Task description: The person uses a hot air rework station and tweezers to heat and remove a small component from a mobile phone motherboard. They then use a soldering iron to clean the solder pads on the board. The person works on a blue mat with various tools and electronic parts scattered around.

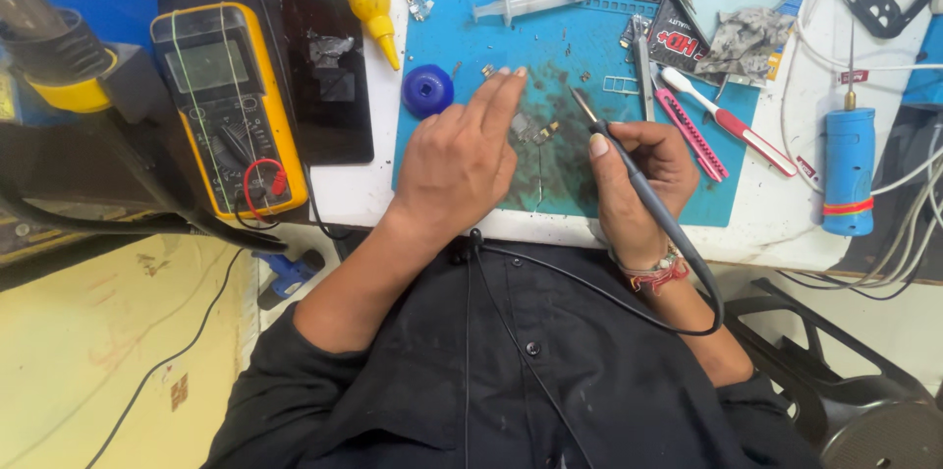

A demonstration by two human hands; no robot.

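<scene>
The right hand (638,174) holds a thin black soldering iron with a cable (629,169) like a pen, its grip closed around the handle. The metal tip points up and to the left, just beside a small grey circuit board piece (533,127). This piece lies on the blue-green rubber work mat (580,47) on the surface, near the mat's middle. The left hand (457,160) lies flat, fingers stretched forward, and the fingertips press down beside the piece; its grip is open and holds nothing.

I think the main risk is that the small piece slides, because only fingertips keep it in place. The hot tip is also near the left fingers, so a small slip could burn them. The cable crosses the black shirt and could pull on the iron.

A yellow multimeter (228,106) stands well apart, on the left.
</scene>
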